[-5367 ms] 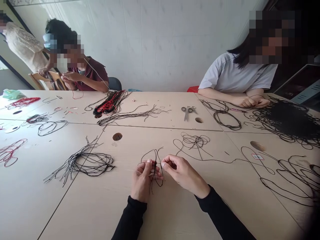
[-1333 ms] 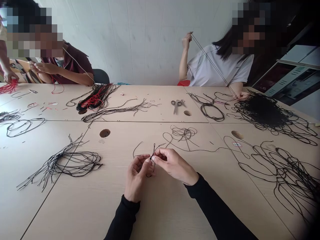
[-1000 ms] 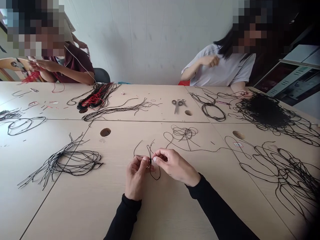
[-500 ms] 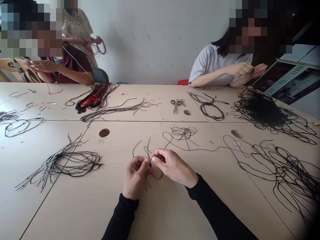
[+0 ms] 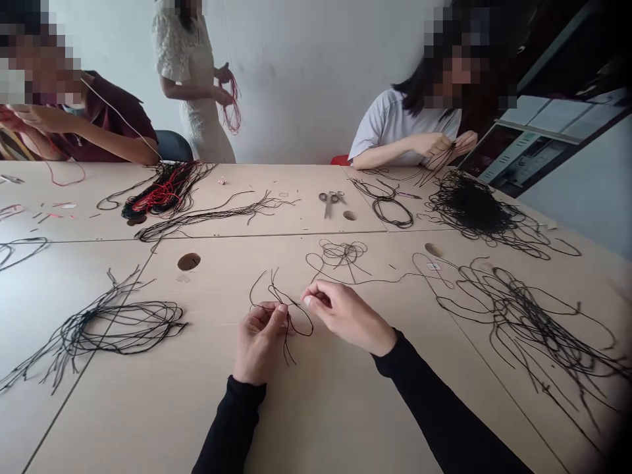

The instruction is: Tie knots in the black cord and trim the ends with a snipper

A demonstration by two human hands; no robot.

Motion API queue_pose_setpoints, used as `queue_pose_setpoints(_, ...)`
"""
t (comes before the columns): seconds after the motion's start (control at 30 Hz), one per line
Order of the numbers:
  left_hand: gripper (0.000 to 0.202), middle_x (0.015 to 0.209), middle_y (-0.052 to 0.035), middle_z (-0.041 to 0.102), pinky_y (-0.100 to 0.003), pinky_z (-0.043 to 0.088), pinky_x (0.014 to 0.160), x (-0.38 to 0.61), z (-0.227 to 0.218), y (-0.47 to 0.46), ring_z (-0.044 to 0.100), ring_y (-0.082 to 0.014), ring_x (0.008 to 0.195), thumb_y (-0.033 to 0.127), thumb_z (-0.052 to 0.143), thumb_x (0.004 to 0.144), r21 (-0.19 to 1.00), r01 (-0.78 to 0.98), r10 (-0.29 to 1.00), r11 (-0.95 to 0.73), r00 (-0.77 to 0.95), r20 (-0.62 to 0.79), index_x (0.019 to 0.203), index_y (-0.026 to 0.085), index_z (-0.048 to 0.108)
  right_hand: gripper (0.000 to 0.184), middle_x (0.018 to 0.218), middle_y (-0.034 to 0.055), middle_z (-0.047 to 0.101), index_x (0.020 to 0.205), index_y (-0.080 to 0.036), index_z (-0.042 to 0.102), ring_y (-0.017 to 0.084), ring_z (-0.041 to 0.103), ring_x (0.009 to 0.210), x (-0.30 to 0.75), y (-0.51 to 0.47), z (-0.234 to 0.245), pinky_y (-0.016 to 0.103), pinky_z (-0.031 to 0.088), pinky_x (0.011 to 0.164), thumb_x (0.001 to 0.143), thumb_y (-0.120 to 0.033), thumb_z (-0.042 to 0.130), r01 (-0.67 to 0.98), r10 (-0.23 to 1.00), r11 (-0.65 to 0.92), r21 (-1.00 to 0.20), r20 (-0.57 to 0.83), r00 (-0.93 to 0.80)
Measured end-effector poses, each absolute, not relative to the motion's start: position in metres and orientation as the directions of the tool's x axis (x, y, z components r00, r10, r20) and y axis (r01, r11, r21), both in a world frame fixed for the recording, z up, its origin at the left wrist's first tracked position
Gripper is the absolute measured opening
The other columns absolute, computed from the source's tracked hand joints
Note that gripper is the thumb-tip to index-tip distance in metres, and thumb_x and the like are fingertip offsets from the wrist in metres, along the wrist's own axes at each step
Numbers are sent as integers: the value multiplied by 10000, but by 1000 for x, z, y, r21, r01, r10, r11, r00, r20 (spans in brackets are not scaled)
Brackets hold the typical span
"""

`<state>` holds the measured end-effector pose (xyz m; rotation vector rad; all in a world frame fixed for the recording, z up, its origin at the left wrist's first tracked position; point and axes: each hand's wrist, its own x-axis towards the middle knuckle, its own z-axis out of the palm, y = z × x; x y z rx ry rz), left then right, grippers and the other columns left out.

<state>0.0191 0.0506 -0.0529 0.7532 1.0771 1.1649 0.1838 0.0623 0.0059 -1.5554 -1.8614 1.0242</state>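
My left hand (image 5: 259, 339) pinches a small bunch of thin black cord (image 5: 288, 320) between thumb and fingers, above the table. Loose ends and a narrow loop rise over the thumb, a rounder loop bulges to the right, and short tails hang below. To its right, my right hand (image 5: 348, 319) has thumb and forefinger pressed together on a strand that runs over from the left hand. The strand's very tip is hidden in the fingers.
Black cord bundles lie left (image 5: 123, 326) and right (image 5: 548, 329), with a thin coil (image 5: 345, 253) ahead. Scissors (image 5: 328, 205), a black-and-red bundle (image 5: 160, 191) and a dense black heap (image 5: 476, 207) are farther back. Two people sit opposite; another stands holding red cord (image 5: 232, 108).
My right hand has drawn away from my left, stretching a strand between them. The view has shifted, and the standing person shows farther right with the red cord.
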Motion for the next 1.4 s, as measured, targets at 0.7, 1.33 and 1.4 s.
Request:
queue_pose_setpoints(0.7, 290, 777, -47, 654, -283, 537, 638, 20, -61, 48, 618, -136, 648, 387, 699, 747, 890, -391, 971, 236, 48, -236, 842, 123, 625, 207, 791, 62, 589, 792, -240, 397, 198, 595, 718, 248, -39, -15, 324, 521, 671, 883, -426, 398, 806, 977, -180, -564, -196, 81)
queue_pose_setpoints(1.33, 256, 690, -28, 635, -280, 514, 687, 32, -53, 42, 592, -133, 659, 383, 649, 805, 924, -226, 935, 307, 250, -250, 809, 129, 615, 290, 581, -57, 428, 809, -166, 565, 72, 388, 470, 169, 16, -40, 196, 361, 439, 854, -452, 588, -7, 976, -183, -983, -183, 122)
queue_pose_setpoints(1.4, 257, 707, -30, 635, -290, 520, 697, 32, -53, 43, 597, -139, 674, 384, 653, 801, 911, -249, 931, 329, 248, -269, 814, 130, 611, 297, 592, -50, 451, 813, -167, 569, 75, 390, 480, 170, 16, -40, 195, 370, 444, 849, -462, 592, -16, 973, -199, -980, -200, 115)
